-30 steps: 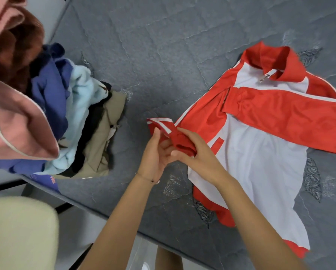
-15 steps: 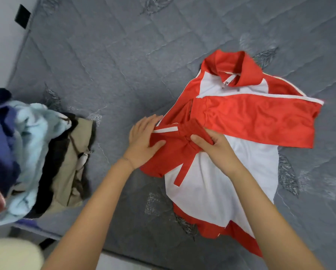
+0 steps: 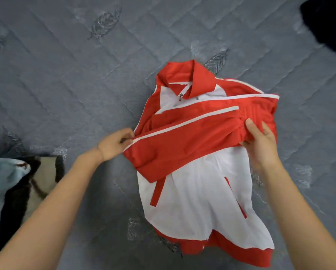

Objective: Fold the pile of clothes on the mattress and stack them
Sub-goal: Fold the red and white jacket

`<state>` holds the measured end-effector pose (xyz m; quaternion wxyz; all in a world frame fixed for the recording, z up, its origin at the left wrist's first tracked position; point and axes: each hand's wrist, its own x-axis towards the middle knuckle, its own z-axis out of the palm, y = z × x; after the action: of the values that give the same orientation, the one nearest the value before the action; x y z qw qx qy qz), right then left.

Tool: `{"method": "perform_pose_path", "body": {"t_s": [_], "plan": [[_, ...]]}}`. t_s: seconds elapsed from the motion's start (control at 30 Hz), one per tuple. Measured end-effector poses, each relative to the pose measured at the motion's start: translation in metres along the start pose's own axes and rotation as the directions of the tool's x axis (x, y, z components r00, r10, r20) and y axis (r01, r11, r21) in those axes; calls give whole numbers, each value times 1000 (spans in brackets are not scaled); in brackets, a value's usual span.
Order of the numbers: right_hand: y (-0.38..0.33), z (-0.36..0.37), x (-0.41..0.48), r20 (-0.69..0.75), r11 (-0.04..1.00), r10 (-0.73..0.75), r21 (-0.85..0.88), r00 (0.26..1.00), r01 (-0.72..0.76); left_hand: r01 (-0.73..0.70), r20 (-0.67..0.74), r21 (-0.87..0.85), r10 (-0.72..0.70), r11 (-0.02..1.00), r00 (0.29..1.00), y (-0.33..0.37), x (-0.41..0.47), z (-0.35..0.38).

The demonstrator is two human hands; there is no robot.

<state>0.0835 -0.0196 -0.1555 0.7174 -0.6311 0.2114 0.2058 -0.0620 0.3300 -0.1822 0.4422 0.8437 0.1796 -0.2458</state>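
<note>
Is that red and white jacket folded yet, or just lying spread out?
Partly folded: the jacket has its red sleeves laid across the chest, but its white body lies spread on the mattress.

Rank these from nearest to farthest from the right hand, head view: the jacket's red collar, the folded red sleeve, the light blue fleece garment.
1. The folded red sleeve: gripped in the right hand.
2. The red collar: farther up, centre.
3. The light blue fleece garment: far left edge.

Even, soft, bright light; faint shadows; slight motion blur; wide-angle edge distortion.
</note>
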Motion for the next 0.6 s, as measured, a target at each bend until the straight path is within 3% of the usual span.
{"method": "perform_pose_path", "body": {"t_s": [0.13, 0.23, 0.3, 0.4, 0.47, 0.6], "plan": [[0, -21, 17, -125, 1000, -13, -6, 992, 13, -81, -293, -92, 51, 992, 955, 18, 17, 3], [-3, -33, 29, -175, 1000, -20, 7, 984, 21, -105, -221, -46, 92, 993, 971, 25, 30, -11], [-9, -41, 36, -200, 1000, -21, -2, 980, 21, -21, -2, 177, 22, 984, 1000, 22, 38, -20], [-15, -52, 48, -204, 998, -4, -55, 979, -7, 0, 192, 661, -170, 751, 967, 15, 45, -23], [-15, -56, 55, -201, 995, 19, -88, 979, -38, -8, 167, 739, -171, 673, 971, 12, 50, -28], [-10, -53, 65, -214, 988, 15, -147, 977, -47, 7, -49, 809, 56, 588, 997, 10, 57, -50]]}}
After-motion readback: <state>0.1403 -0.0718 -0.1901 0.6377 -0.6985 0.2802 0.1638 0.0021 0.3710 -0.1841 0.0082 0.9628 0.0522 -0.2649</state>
